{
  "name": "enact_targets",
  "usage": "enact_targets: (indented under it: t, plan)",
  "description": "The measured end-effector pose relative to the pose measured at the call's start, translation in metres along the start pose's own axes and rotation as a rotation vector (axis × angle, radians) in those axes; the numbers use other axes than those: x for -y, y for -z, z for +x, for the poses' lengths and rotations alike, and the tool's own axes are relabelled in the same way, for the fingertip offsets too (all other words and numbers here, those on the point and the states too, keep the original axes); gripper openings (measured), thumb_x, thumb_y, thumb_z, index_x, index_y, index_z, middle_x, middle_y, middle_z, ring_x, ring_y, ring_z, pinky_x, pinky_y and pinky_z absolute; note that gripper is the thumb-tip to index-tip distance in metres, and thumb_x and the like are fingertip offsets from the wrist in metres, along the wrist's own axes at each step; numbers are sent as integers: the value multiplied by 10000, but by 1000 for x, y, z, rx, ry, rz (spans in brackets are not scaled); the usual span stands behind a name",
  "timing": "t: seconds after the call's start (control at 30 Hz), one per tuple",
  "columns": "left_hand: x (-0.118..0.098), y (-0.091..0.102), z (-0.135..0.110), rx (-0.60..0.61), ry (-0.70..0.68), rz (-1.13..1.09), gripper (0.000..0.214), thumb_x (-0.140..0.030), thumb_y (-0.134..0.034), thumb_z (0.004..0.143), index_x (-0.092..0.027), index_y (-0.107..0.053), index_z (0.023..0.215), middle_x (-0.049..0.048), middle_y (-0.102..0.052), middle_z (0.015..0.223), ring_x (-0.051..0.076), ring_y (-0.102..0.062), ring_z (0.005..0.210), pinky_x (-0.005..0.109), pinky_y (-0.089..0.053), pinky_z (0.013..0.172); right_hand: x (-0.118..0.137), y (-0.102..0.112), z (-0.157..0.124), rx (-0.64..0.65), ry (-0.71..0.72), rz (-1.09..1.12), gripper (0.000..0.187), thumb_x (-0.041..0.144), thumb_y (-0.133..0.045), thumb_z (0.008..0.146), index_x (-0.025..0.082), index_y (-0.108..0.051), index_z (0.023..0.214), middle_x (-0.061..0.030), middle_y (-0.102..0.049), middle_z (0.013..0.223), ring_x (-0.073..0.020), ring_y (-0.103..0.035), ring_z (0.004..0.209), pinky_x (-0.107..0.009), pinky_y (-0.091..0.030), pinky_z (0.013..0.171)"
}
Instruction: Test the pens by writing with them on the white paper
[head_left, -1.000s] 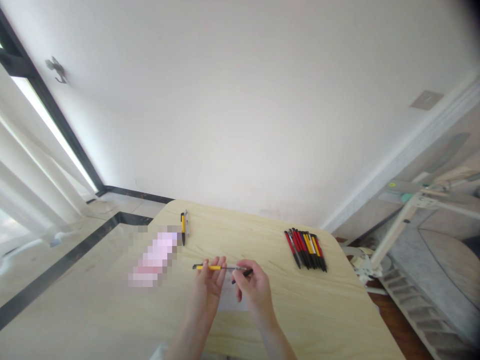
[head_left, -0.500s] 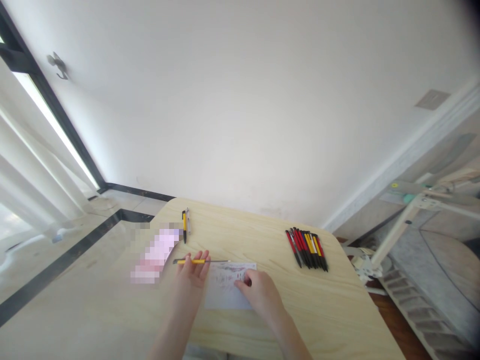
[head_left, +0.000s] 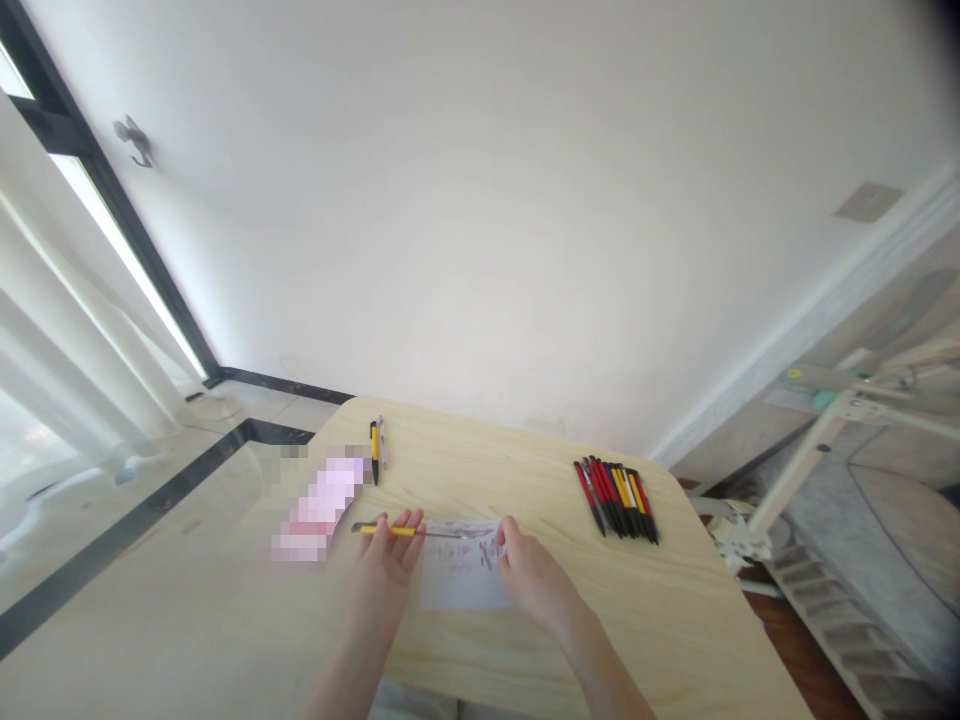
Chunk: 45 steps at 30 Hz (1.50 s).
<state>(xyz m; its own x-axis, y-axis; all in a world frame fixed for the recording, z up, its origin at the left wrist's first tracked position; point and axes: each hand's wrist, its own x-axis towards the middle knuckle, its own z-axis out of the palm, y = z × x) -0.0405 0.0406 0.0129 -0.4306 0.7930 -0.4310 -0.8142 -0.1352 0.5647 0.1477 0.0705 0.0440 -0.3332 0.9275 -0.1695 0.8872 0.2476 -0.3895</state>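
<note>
My left hand (head_left: 390,555), palm up, has its thumb and fingers around a yellow pen (head_left: 388,530). That pen lies level, and its thin bare refill (head_left: 442,535) sticks out to the right over a white sheet of paper (head_left: 461,592) marked with red and dark scribbles. My right hand (head_left: 534,572) is closed at the sheet's right edge, fingertips pinched just beyond the refill's tip. What the right fingers hold, if anything, is hidden. A yellow and black pen (head_left: 375,452) and a clear pen (head_left: 383,440) lie at the table's far left.
A row of several red, yellow and black pens (head_left: 616,500) lies on the right of the wooden table (head_left: 480,460). At left is a blurred-out pink and white item (head_left: 319,515). A white wall (head_left: 480,230) rises behind, and a white metal frame (head_left: 799,470) stands at right.
My right hand has shifted slightly right and up, its fingertips now higher at the paper's edge, and a dark thing seen by its fingers is hidden. The left hand still holds the pen.
</note>
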Motion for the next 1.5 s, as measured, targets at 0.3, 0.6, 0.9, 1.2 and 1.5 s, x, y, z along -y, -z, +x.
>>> enact_targets:
  t: [0.3,0.6,0.9,1.2,1.5]
  plan:
    - [-2,0,-5,27,12,27,55,-129,-453,812,-166,-493,820,84,-653,808,225,-622,877,368,-514,753,-4,3,8,-34,51,-33,291,291,-526,775,200,-485,1048,-51,-641,823,-186,-591,788,-230,-340,614]
    - [8,-9,-22,135,38,143,139,-170,-515,776,-200,-477,906,60,-652,797,228,-627,862,395,-503,757,31,28,-23,-220,320,68,142,277,-500,801,228,-613,873,-27,-596,883,-165,-524,837,-247,-362,725]
    - [13,-14,-28,169,48,186,200,-216,-566,743,-205,-466,916,56,-666,777,222,-632,845,410,-487,784,29,5,-30,-155,258,58,100,194,-503,784,203,-584,727,-9,-604,742,-151,-517,715,-230,-339,622]
    - [-22,-1,1,91,-132,105,102,-183,-558,746,-176,-516,838,77,-680,802,243,-617,885,431,-488,780,11,-11,-33,-181,22,-128,159,172,-480,751,197,-569,621,-37,-602,651,-159,-531,639,-248,-294,555]
    - [-18,1,-4,105,-76,189,173,-190,-577,732,-171,-546,901,79,-663,833,236,-634,831,348,-528,686,2,-16,-15,-148,-122,-235,298,365,-427,811,200,-594,627,-68,-640,636,-178,-571,587,-254,-262,503]
